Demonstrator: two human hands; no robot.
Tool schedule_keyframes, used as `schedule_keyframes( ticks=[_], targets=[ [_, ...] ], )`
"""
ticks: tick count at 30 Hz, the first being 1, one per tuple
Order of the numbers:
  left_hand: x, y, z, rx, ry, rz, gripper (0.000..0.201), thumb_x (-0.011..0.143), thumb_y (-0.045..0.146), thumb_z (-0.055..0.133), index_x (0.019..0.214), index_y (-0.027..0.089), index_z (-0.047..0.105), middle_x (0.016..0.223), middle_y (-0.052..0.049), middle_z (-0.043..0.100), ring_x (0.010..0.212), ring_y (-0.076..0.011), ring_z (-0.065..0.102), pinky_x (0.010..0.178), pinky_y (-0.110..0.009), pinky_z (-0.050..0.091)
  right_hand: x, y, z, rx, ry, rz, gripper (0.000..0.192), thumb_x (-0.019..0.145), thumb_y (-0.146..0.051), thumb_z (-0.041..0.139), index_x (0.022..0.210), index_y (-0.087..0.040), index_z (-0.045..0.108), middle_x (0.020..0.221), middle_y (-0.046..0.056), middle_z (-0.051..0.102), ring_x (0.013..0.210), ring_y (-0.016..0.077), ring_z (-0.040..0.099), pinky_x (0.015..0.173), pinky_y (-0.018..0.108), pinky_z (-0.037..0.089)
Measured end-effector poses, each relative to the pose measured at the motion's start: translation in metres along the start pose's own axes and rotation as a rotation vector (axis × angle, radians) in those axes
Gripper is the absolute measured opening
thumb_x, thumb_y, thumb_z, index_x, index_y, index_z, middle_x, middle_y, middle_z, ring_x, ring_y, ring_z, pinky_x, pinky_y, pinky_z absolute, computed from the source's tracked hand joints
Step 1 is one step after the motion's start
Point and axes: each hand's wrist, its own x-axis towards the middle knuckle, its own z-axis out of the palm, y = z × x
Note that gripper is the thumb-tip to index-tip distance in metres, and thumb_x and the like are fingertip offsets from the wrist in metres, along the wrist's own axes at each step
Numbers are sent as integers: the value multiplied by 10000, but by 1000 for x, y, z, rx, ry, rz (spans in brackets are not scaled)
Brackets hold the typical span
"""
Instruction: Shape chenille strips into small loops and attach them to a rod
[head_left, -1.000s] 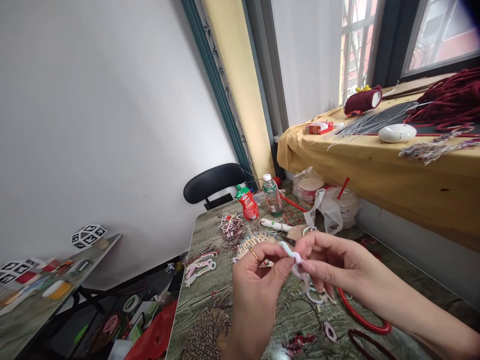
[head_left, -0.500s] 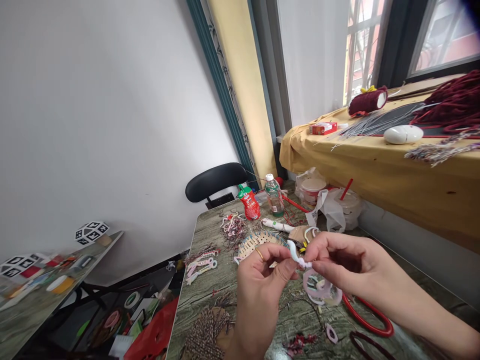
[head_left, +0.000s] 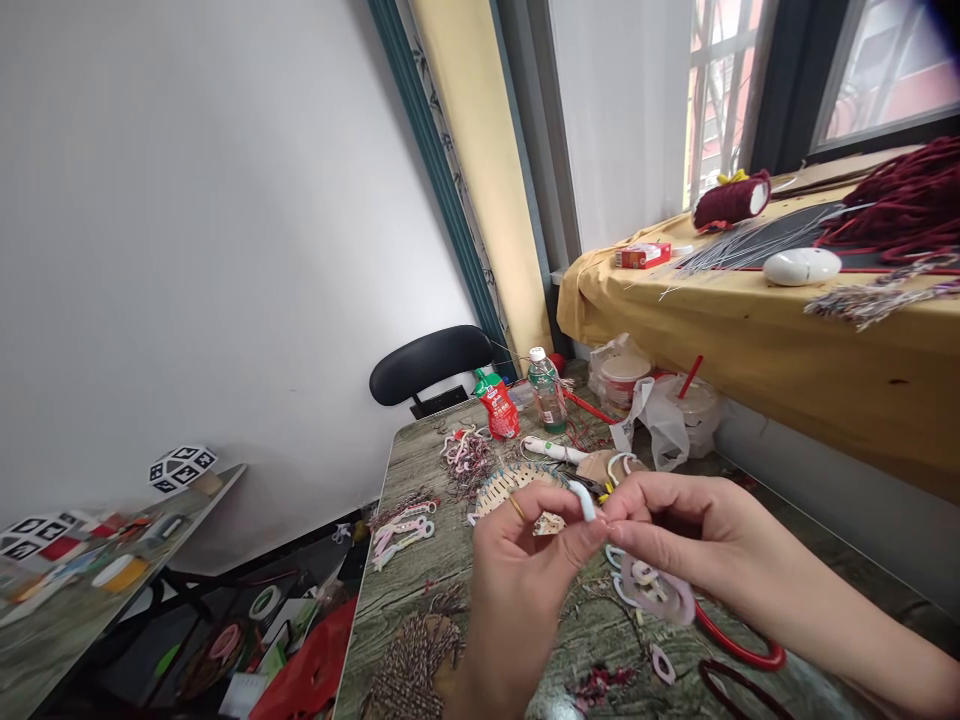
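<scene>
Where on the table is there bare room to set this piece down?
Bare wood grain shows along the table left edge, between the pink loops and the brown cord bundle. It is crowded around the woven basket, bottle and red ring.

One bottle [head_left: 547,391], one chair [head_left: 428,364], two red rings [head_left: 739,650].

Bright window daylight, warped edges

Red ring [head_left: 739,648] partly hidden behind right hand [head_left: 679,535], dark ring [head_left: 739,690] cut off by bottom edge, pale piece's [head_left: 652,590] upper end hidden between fingertips, far-left table's [head_left: 90,585] items blurred, counter's [head_left: 420,600] small loops too small to tell.
</scene>
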Motion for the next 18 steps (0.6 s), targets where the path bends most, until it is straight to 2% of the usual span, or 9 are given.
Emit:
schedule_keyframes(
  ticks=[3, 7, 10, 14, 18],
  targets=[
    [3, 1, 1, -84, 71, -63, 80, 710, 214, 704, 719, 148, 659, 660, 7, 604, 581, -74, 524, 557, -187, 472, 0, 1, -2, 30, -29, 17, 274, 790, -444, 599, 795, -174, 649, 664, -3, 551, 541, 95, 423, 475, 217, 309],
    [3, 5, 3, -110, 15, -156, 138, 625, 140, 750, 735, 127, 668, 709, -22, 635, 630, -96, 553, 541, -186, 492, -1, 0, -4, 19, 7, -18, 264, 791, -425, 605, 755, -167, 647, 657, 2, 557, 549, 105, 441, 480, 225, 328],
    [2, 4, 3, -54, 10, -135, 119, 644, 118, 731, 746, 135, 671, 725, -24, 646, 663, -105, 568, 546, -184, 501, -1, 0, -4, -28, 44, -62, 254, 809, -410, 590, 735, -171, 636, 662, -2, 554, 570, 107, 447, 499, 225, 339],
    [2, -2, 1, 13, 14, -63, 42, 716, 163, 690, 732, 154, 653, 710, -3, 623, 667, -103, 573, 555, -188, 506, -1, 1, -2, -28, 30, -71, 257, 833, -411, 563, 725, -182, 609, 663, -4, 553, 584, 115, 458, 518, 232, 353],
    [1, -6, 0, 8, 16, -66, 65, 720, 174, 694, 773, 162, 657, 701, 5, 639, 649, -90, 583, 602, -193, 495, 0, 2, -2, 14, 25, -84, 258, 837, -409, 561, 704, -188, 576, 660, -10, 529, 602, 123, 466, 545, 241, 368]
  ],
)
